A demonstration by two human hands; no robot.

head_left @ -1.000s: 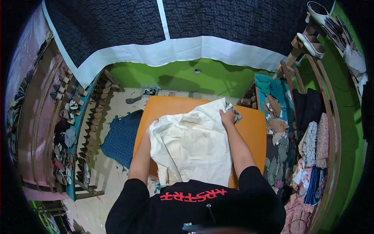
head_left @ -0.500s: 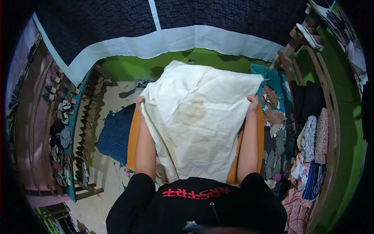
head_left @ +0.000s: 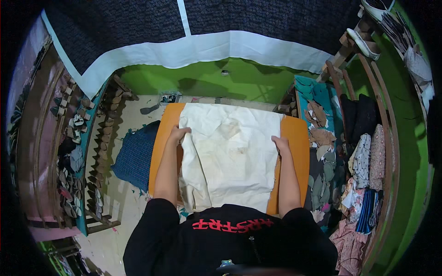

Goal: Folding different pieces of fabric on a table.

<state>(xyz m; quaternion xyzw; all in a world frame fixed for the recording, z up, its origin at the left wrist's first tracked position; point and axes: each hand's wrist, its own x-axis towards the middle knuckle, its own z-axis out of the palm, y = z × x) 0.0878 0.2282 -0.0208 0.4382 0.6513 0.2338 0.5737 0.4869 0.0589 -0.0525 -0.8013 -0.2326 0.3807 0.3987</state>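
A white cloth [head_left: 230,156] with brownish stains lies spread over an orange table [head_left: 295,161], its near end reaching toward my body. A long fold runs down its left side. My left hand [head_left: 178,134] is closed on the cloth's left edge, with the thumb on top. At the right edge, my right hand [head_left: 282,145] pinches the cloth in the same way. The fingers beneath are mostly hidden.
On the left stands a rack [head_left: 102,152] of wooden shoe forms, with dark blue checked fabric [head_left: 136,158] on the floor beside the table. Leather scraps [head_left: 322,138] and folded fabrics [head_left: 368,161] fill the right side. A dark curtain [head_left: 258,23] hangs ahead.
The cloth was raised and billowing; it has come down flat onto the table. Both hands have lowered and moved inward with its edges, uncovering the table's far corners.
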